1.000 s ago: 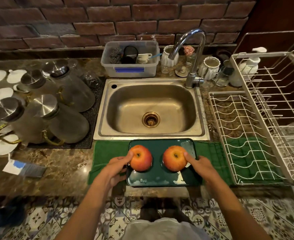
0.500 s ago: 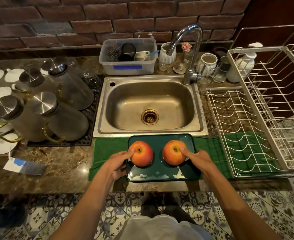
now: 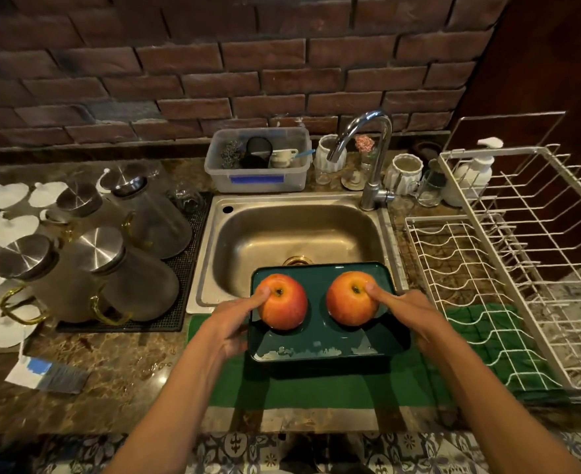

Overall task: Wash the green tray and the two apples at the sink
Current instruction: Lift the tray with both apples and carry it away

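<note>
Lifted since a second ago, the green tray (image 3: 320,340) no longer lies flat on the green cloth (image 3: 316,388); it now hangs above it with its far edge out over the near rim of the sink (image 3: 296,234), hiding most of the drain.

At far left, white lids (image 3: 8,196) lie on the stone counter (image 3: 111,367), and beside them four frosted jugs (image 3: 135,285) with steel caps stand on a black mat (image 3: 179,302). A scrap of paper with a blue patch (image 3: 46,371) lies on the counter nearer the person.

The left hand (image 3: 231,323) grips the tray's left edge, fingers curled under it and thumb laid on top of the left apple (image 3: 283,301), pinning it down. That apple sits in the tray's left half, stem side up. The right apple (image 3: 352,298) sits apart from it in the right half, and the right hand (image 3: 409,313) mirrors the left: closed on the tray's right edge, thumb pressing the fruit near its stem.

Behind the sink stand a clear plastic tub (image 3: 258,162) of small items and a chrome tap (image 3: 371,159), its spout curving left. To the right, a white wire dish rack (image 3: 508,268) stands on the counter, its near end over the green cloth, and a white pump bottle (image 3: 480,165) stands behind it.
</note>
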### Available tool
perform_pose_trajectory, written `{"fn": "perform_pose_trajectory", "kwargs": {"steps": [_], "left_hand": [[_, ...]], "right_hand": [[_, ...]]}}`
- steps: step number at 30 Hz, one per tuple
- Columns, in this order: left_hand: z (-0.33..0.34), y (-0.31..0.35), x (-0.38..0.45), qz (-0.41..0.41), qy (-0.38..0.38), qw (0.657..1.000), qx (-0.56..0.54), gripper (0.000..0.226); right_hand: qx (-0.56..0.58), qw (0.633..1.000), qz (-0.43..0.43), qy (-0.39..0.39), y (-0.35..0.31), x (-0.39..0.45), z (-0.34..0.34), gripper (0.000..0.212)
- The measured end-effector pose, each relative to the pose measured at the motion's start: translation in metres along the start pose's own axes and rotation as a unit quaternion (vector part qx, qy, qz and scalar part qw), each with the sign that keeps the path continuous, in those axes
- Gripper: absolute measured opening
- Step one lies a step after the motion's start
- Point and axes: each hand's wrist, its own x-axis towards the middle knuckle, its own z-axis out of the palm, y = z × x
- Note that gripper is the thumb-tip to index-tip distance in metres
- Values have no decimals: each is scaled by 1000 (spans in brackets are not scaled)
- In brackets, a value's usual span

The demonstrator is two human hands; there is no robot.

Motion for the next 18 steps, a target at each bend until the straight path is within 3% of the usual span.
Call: {"fn": "perform_pose_trajectory", "kwargs": {"steps": [3, 8, 12, 18], "left_hand": [[11, 27, -9, 36, 1, 999, 13, 76], [30, 74, -23, 75, 0, 996, 55, 98], [45, 105, -37, 93, -10, 993, 69, 83], [74, 142, -55, 109, -31, 989, 93, 75]], "right_hand": [[-1, 1000, -11, 10, -30, -3, -14, 84], [-5, 999, -43, 9, -81, -13, -40, 96], [4, 998, -61, 18, -111, -16, -61, 93], [-7, 996, -83, 11, -148, -26, -96, 119]]}}
